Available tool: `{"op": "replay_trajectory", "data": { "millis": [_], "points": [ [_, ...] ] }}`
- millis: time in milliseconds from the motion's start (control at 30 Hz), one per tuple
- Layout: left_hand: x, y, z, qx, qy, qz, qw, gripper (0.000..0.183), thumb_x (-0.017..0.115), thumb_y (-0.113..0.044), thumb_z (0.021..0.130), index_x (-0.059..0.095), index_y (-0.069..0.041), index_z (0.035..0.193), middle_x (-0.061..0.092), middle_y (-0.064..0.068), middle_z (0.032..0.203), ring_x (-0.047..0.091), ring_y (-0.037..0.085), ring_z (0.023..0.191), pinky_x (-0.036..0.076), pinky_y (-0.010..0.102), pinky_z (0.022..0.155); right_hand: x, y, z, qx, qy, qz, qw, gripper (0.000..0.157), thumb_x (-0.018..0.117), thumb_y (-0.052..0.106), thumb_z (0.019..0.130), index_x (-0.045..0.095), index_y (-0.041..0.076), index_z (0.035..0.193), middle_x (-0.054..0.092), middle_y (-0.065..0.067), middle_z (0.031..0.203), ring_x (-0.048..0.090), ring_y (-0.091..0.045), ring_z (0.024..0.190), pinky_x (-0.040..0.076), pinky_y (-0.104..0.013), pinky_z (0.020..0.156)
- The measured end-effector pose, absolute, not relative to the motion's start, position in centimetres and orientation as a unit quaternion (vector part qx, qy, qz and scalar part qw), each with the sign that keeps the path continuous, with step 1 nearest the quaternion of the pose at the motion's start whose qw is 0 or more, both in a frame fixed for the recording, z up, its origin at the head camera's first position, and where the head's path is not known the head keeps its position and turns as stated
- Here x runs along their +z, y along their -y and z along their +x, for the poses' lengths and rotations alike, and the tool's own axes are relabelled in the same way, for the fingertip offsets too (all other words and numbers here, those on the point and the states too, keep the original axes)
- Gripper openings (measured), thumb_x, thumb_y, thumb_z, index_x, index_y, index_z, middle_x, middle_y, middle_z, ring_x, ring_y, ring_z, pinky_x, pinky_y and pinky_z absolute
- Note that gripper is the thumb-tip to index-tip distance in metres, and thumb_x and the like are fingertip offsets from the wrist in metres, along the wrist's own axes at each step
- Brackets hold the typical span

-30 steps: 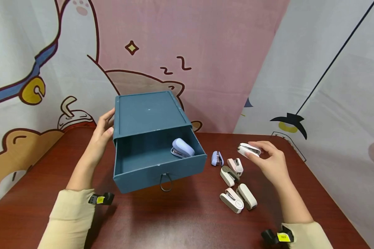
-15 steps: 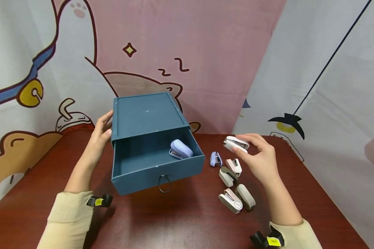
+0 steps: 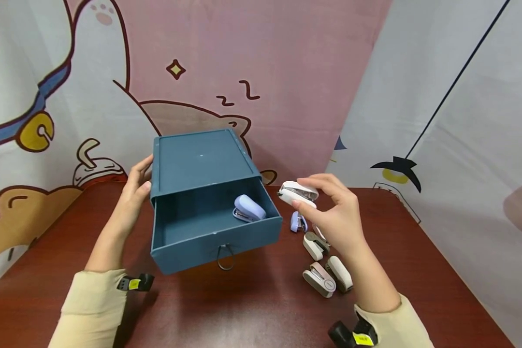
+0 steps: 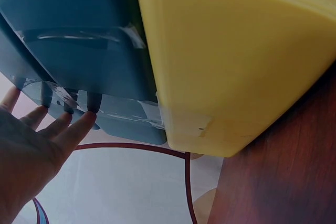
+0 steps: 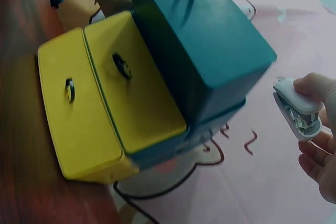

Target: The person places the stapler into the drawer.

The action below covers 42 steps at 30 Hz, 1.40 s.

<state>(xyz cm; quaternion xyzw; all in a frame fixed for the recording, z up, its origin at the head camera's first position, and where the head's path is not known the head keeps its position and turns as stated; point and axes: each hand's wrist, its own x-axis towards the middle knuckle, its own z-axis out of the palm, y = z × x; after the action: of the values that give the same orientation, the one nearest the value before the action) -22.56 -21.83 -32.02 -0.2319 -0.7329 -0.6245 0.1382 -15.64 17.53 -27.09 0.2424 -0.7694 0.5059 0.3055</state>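
Note:
In the head view, my right hand [image 3: 341, 220] pinches a white mini stapler [image 3: 297, 193] between thumb and fingers, in the air just right of the pulled-out blue drawer [image 3: 243, 245]. A lilac stapler [image 3: 249, 208] lies inside that drawer, near its right wall. My left hand [image 3: 128, 205] rests its extended fingers against the left side of the drawer cabinet [image 3: 204, 157]; the left wrist view shows the fingertips [image 4: 90, 118] on its blue wall. The right wrist view shows the held stapler from another side, with its metal insides exposed.
Several staplers lie on the brown table [image 3: 226, 314] right of the cabinet: a lilac one [image 3: 298, 222], a white and grey-green one [image 3: 315, 246], a pinkish one [image 3: 319, 281], a cream one [image 3: 340, 271]. Another is mostly hidden by the right hand. Two yellow drawers [image 5: 60, 129] sit beneath the blue ones.
My right hand has carried the white stapler leftward and slightly up, from above the table's right side to beside the blue drawer. The left hand stays on the cabinet.

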Motion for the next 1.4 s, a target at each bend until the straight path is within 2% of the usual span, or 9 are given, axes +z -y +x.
{"op": "replay_trajectory", "data": {
  "millis": [333,533,700,1000,1233,1400],
  "points": [
    [-32.0,21.8,-22.6,-0.625,0.732,-0.234,0.139,0.062,0.046,-0.034,0.097,0.025,-0.018,0.152,0.022,0.008,0.154,0.024,0.029,0.136,0.024,0.044,0.101,-25.4,-14.3,-15.5,0.512,0.752,0.303,0.283,0.034,0.081,0.002,0.074,0.072,0.007,0.107,0.063,0.002,0.105,0.055,-0.017,0.099,0.044,-0.029,0.079],
    [-32.0,21.8,-22.5,-0.62,0.736,-0.233,0.141,0.061,0.045,-0.034,0.097,0.025,-0.018,0.152,0.022,0.007,0.154,0.023,0.031,0.136,0.022,0.048,0.102,-24.9,-12.5,-15.5,0.516,0.747,0.324,0.266,0.034,0.082,0.004,0.073,0.073,0.007,0.106,0.062,0.002,0.104,0.055,-0.016,0.1,0.044,-0.031,0.08],
    [-32.0,21.8,-22.5,-0.625,0.731,-0.236,0.14,0.061,0.046,-0.033,0.097,0.024,-0.017,0.152,0.022,0.008,0.154,0.023,0.03,0.136,0.023,0.045,0.102,-24.7,-11.4,-15.6,0.507,0.748,0.351,0.247,0.033,0.081,0.005,0.074,0.073,0.007,0.106,0.062,0.002,0.104,0.055,-0.015,0.099,0.044,-0.033,0.082],
    [-32.0,21.8,-22.6,-0.631,0.726,-0.238,0.139,0.061,0.046,-0.033,0.097,0.025,-0.017,0.152,0.022,0.008,0.154,0.024,0.028,0.136,0.024,0.043,0.102,-23.6,-10.3,-15.8,0.465,0.777,0.387,0.174,0.035,0.082,0.013,0.077,0.072,0.008,0.11,0.062,0.005,0.107,0.054,-0.01,0.099,0.044,-0.032,0.078],
    [-32.0,21.9,-22.6,-0.625,0.731,-0.237,0.14,0.061,0.046,-0.034,0.097,0.025,-0.017,0.152,0.021,0.008,0.155,0.024,0.029,0.136,0.024,0.043,0.102,-23.1,-9.8,-16.4,0.432,0.806,0.386,0.121,0.035,0.082,0.018,0.077,0.072,0.01,0.11,0.061,0.008,0.106,0.054,-0.007,0.098,0.045,-0.031,0.081],
    [-32.0,21.9,-22.6,-0.617,0.739,-0.233,0.138,0.061,0.045,-0.035,0.097,0.024,-0.018,0.152,0.02,0.007,0.155,0.022,0.031,0.137,0.021,0.049,0.103,-23.1,-9.5,-16.7,0.396,0.833,0.378,0.079,0.033,0.081,0.022,0.078,0.072,0.015,0.109,0.061,0.012,0.104,0.052,-0.008,0.093,0.045,-0.033,0.079]
  ]
}}
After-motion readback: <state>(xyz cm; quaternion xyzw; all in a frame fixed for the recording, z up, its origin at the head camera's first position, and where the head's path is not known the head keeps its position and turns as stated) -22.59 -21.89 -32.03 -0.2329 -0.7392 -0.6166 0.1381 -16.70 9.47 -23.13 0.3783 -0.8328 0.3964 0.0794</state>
